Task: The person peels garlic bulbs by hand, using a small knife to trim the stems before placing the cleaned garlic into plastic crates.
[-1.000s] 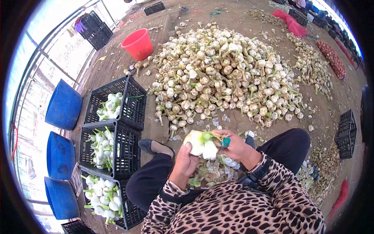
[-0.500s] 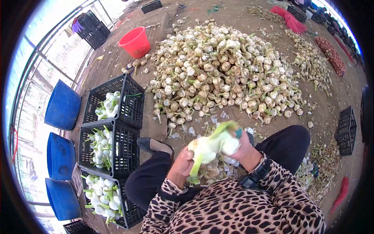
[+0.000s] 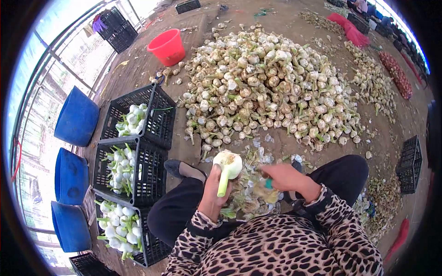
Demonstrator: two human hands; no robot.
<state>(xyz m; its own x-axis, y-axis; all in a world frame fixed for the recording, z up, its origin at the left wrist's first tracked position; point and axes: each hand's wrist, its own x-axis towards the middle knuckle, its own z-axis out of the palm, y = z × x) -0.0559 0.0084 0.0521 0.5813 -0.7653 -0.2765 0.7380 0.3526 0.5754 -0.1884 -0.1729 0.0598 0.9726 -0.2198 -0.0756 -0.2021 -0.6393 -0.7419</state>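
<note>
My left hand is closed around a white garlic bulb with a short green stem pointing down; its root end looks brownish. To the right, my right hand is blurred, its fingers curled. A small teal thing shows at that hand, too smeared to name. Below both hands lies a litter of peeled garlic skins between my legs. A large heap of untrimmed garlic rises in front of me.
Black crates holding cleaned garlic stand in a row at my left, beside blue tubs. A red bucket is behind them. An upright black crate stands at the right. People sit far off at top right.
Both hands were together at the garlic, pulling at its leafy outer layers. Now they are apart: the left keeps the bulb, stripped smooth, and the right has swung down from it.
</note>
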